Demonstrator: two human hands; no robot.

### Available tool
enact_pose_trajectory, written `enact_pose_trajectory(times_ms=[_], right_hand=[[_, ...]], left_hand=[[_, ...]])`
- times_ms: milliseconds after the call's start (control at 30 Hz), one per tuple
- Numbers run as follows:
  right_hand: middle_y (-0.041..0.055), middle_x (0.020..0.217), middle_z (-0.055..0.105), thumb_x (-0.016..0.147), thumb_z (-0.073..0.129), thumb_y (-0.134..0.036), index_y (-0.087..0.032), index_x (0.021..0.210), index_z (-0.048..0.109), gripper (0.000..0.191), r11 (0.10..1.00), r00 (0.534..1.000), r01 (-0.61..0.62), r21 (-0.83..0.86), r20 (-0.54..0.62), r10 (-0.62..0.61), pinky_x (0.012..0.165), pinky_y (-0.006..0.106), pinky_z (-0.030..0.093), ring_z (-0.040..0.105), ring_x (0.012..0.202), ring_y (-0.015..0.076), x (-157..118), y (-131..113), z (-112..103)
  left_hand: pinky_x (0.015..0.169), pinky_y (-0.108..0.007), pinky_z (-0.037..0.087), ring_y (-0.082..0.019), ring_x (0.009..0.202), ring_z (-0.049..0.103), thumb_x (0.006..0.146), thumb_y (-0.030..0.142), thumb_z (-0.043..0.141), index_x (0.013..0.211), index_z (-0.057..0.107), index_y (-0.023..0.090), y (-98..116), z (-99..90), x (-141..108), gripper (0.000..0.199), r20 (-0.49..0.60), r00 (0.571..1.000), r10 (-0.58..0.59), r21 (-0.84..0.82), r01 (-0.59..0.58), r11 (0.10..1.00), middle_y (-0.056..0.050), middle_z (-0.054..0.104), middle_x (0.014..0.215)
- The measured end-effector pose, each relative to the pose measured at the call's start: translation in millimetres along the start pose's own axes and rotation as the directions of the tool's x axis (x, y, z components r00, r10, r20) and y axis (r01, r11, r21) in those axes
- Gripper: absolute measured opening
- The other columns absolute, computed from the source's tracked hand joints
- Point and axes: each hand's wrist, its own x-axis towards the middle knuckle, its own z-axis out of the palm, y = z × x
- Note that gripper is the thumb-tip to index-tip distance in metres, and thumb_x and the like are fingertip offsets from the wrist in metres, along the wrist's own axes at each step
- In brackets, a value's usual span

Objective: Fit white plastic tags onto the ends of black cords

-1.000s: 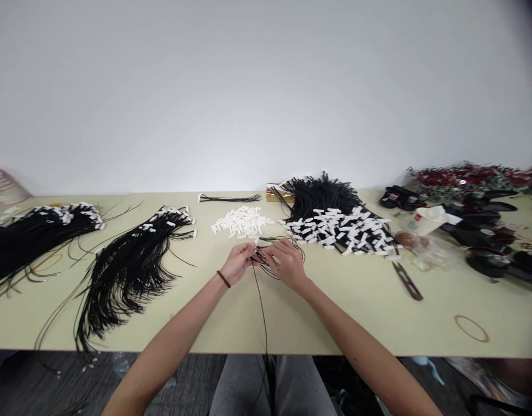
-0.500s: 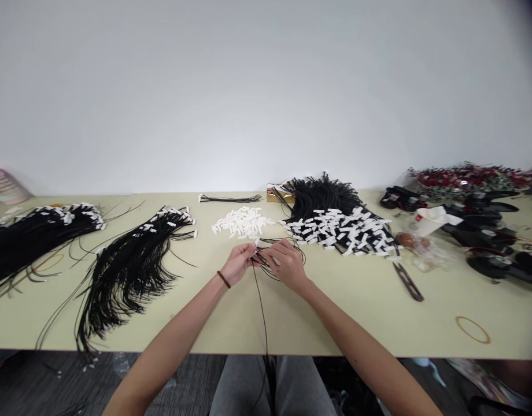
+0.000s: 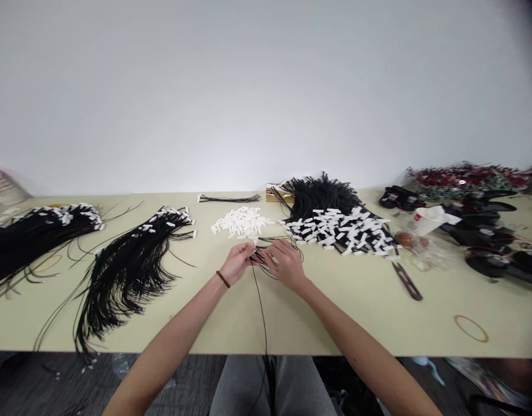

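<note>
Between thumb and fingers, my left hand (image 3: 239,261) pinches a small white connector (image 3: 255,242) near the table's middle. Thin black wires (image 3: 292,242) run from around the connector to the right. My right hand (image 3: 285,263) has its fingers closed on the wires close beside it; which strand they grip is hidden. One long black wire (image 3: 261,306) hangs from the hands over the table edge towards the lap. Just behind my hands lies a heap of loose white connectors (image 3: 240,222).
Bundles of black wires with white connectors lie left (image 3: 122,277) and right (image 3: 335,231). A single wire bundle (image 3: 229,199) lies at the back. On the right are thread snips (image 3: 407,281), a rubber band (image 3: 471,328), a plastic bag (image 3: 426,251) and black devices (image 3: 487,260).
Very little differs. Both hands keep their hold at the connector and wires, and the whole view has shifted slightly.
</note>
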Motion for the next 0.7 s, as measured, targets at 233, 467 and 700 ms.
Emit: enact_pose_trajectory(times_ms=[233, 467, 700], right_hand=[[0.0019, 0.066, 0.058, 0.081, 0.05, -0.014, -0.017, 0.069, 0.059, 0.015, 0.999, 0.999, 0.035, 0.029, -0.017, -0.035, 0.062, 0.023, 0.038, 0.045, 0.07, 0.0136, -0.1, 1.0, 0.6], [0.0019, 0.064, 0.058, 0.081, 0.05, -0.013, -0.018, 0.069, 0.06, 0.017, 0.999, 1.0, 0.023, 0.044, -0.02, -0.022, 0.061, 0.022, 0.038, 0.046, 0.069, 0.0135, 0.3, 0.4, 0.1], [0.0021, 0.064, 0.058, 0.08, 0.05, -0.011, -0.017, 0.068, 0.06, 0.017, 0.998, 0.999, 0.036, 0.057, -0.031, -0.034, 0.06, 0.022, 0.039, 0.046, 0.068, 0.0133, 0.3, 0.3, 0.2]], left_hand=[[0.055, -0.024, 0.047, -0.012, 0.056, 0.058, 0.068, 0.045, 0.066, 0.071, 0.061, 0.01, 0.3, 0.2, -1.0, 0.035, 0.034, 0.999, -0.001, 0.011, 0.0, 1.0, -0.006, 0.064, 0.064], [0.054, -0.024, 0.047, -0.012, 0.056, 0.058, 0.068, 0.045, 0.066, 0.071, 0.061, 0.01, -1.4, 0.7, -1.0, 0.035, 0.027, 1.0, 0.009, 0.019, -0.009, 1.0, -0.006, 0.064, 0.064], [0.055, -0.024, 0.047, -0.012, 0.056, 0.058, 0.067, 0.044, 0.067, 0.07, 0.06, 0.01, -1.7, 1.7, -2.2, 0.034, 0.03, 0.999, 0.018, -0.009, -0.017, 1.0, -0.006, 0.064, 0.063]])
